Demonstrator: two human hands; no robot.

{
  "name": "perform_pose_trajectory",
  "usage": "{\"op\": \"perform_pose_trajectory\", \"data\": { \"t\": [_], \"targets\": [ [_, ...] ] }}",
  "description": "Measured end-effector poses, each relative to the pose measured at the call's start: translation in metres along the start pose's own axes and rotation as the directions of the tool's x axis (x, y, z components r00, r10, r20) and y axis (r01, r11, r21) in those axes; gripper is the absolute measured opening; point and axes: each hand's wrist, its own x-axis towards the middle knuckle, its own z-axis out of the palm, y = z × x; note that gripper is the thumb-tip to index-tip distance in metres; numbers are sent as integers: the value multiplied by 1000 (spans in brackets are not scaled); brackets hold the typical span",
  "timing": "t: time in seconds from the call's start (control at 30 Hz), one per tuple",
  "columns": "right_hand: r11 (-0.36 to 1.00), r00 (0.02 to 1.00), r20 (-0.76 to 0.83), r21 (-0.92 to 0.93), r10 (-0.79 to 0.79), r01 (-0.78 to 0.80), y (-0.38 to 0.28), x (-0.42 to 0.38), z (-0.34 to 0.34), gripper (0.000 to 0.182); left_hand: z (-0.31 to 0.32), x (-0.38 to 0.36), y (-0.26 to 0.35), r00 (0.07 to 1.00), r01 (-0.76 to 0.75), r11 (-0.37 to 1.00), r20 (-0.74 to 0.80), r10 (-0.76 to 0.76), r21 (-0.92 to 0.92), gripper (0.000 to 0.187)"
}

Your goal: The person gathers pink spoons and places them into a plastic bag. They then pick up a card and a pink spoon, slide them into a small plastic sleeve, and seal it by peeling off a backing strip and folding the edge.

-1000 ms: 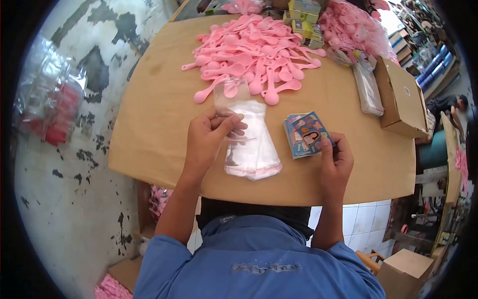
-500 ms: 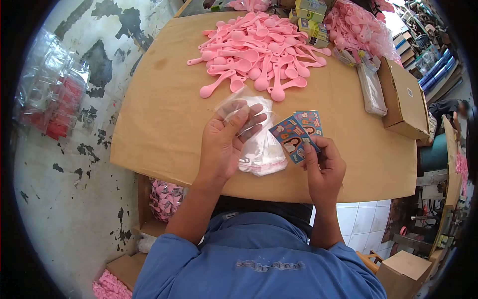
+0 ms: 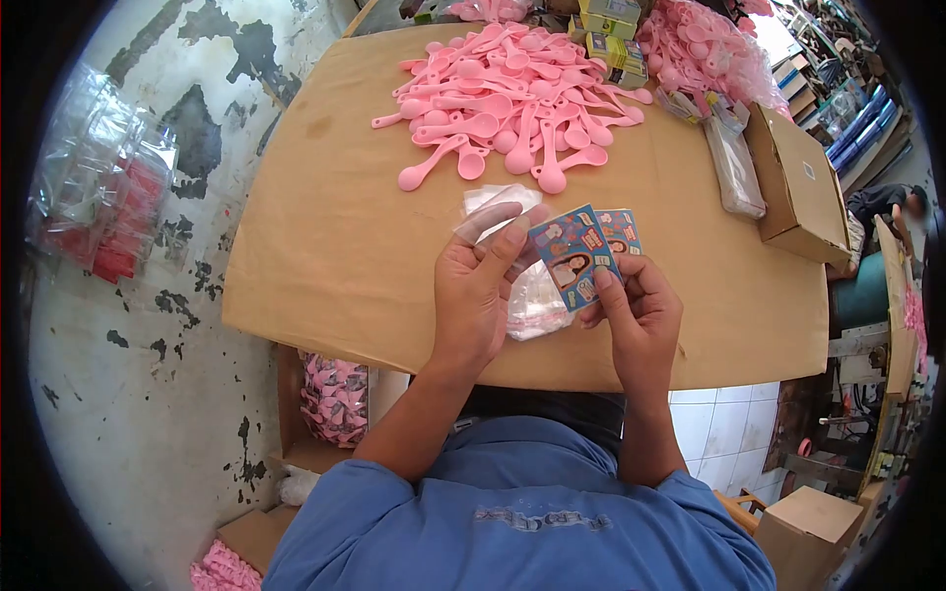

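My right hand grips several blue printed cards, thumb on top. The front card is tilted to the left, and another card fans out behind it. My left hand is beside the front card's left edge, with a thin clear plastic bag pinched between thumb and fingers. The bag's see-through edges are hard to make out. Beneath both hands lies a pile of clear plastic bags, partly covered by my fingers and the cards. A heap of pink measuring spoons is on the table beyond.
The brown-covered table has a cardboard box and a plastic-wrapped pack at its right. Small yellow-green boxes and a bag of pink spoons stand behind. Plastic bags hang on the left wall. Another person is at far right.
My left hand has moved right with the clear bag, closer to the cards. In my right hand the front card has turned more upright.
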Motion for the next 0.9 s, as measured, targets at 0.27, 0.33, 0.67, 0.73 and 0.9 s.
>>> {"op": "perform_pose_trajectory", "data": {
  "t": [0.27, 0.33, 0.67, 0.73, 0.9],
  "targets": [
    [983, 999, 39, -184, 34, -26, 0, -3, -8, 15, 3, 0, -5, 1000, 1, 1000, 2, -1, 6, 33],
    [983, 996, 73, -180, 53, -39, 0, -4, -9, 16, 2, -1, -6, 1000, 17, 1000, 14, -17, 8, 33],
    [995, 998, 50, -94, 46, -41, 1, 5, -8, 16, -1, -1, -11, 995, 65, 998, 79, -66, 13, 35],
    [994, 996, 87, -108, 32, -22, 5, 6, -10, 16, 3, -2, -10, 991, 104, 994, 83, -106, 23, 33],
    [996, 992, 124, -88, 1, 10, 2, 10, -4, 16, 4, -6, -12, 987, 104, 995, 119, -103, 0, 30]
  ]
}}
